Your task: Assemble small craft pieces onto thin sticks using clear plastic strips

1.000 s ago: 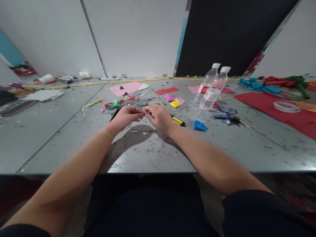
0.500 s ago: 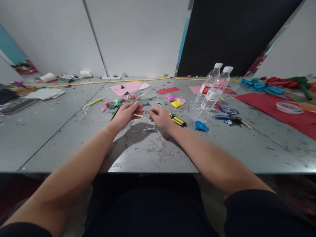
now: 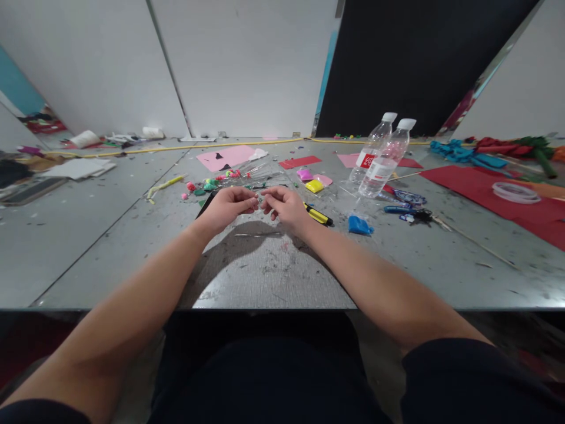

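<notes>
My left hand [image 3: 228, 208] and my right hand [image 3: 286, 209] meet fingertip to fingertip above the table. Each has its fingers closed in a pinch. Something tiny and greenish shows between them, too small to name. Just beyond my left hand lie small pink, red and green balls [image 3: 212, 182] with thin wires. A yellow and black utility knife [image 3: 319, 215] rests beside my right hand, partly hidden by it. Below the hands, thin wires [image 3: 258, 234] lie on the table.
Two clear bottles [image 3: 378, 171] stand at the right. Blue [image 3: 359, 225], yellow [image 3: 314, 186] and magenta packets [image 3: 304, 174] lie nearer the middle. Red sheets [image 3: 468, 188] cover the far right, with a clear tape roll [image 3: 515, 192] on top. A yellow twisted strip [image 3: 165, 185] lies left.
My left fingers have folded from half-open to a pinch, and the pale yellow strip at them no longer shows. My right fingers have shifted slightly. Both hands are closer together.
</notes>
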Demonstrator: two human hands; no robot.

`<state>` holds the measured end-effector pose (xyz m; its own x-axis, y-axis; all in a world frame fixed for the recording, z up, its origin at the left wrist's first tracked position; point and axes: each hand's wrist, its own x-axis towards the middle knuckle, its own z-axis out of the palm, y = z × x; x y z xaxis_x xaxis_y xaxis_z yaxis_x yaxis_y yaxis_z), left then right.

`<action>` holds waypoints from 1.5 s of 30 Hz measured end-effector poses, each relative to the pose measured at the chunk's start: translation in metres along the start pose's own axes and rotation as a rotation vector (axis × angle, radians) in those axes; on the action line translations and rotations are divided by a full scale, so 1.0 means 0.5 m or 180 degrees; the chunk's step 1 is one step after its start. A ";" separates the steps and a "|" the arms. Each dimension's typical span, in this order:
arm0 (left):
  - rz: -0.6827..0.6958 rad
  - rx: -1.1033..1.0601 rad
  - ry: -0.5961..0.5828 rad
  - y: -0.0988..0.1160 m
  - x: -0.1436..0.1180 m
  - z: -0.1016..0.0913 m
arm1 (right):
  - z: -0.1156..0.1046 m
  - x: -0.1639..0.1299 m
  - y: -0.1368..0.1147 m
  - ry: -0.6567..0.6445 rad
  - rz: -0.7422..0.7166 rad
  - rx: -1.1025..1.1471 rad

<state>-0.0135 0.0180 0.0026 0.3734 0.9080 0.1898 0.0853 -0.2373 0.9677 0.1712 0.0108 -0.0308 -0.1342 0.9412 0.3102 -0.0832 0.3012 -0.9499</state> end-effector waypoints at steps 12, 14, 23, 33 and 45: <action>-0.0082 0.0011 -0.0117 -0.002 -0.001 0.001 | 0.007 -0.004 -0.003 -0.0104 0.0265 0.0191; -0.0165 -0.0045 -0.0197 -0.001 -0.002 0.001 | 0.006 -0.004 -0.001 -0.0114 0.0261 0.0192; -0.0340 -0.0126 -0.0279 0.014 -0.006 0.003 | 0.003 -0.005 0.000 -0.0236 0.0142 0.0034; -0.0463 -0.0374 -0.0332 0.016 -0.010 -0.001 | -0.005 -0.020 -0.010 -0.0067 -0.0853 -0.1268; -0.0587 -0.0777 -0.0471 0.019 -0.013 0.000 | 0.001 -0.025 -0.015 -0.0001 -0.1040 -0.1348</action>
<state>-0.0152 0.0100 0.0107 0.5039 0.8638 -0.0009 -0.0530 0.0320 0.9981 0.1728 -0.0035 -0.0276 -0.1684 0.7880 0.5922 0.2851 0.6141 -0.7360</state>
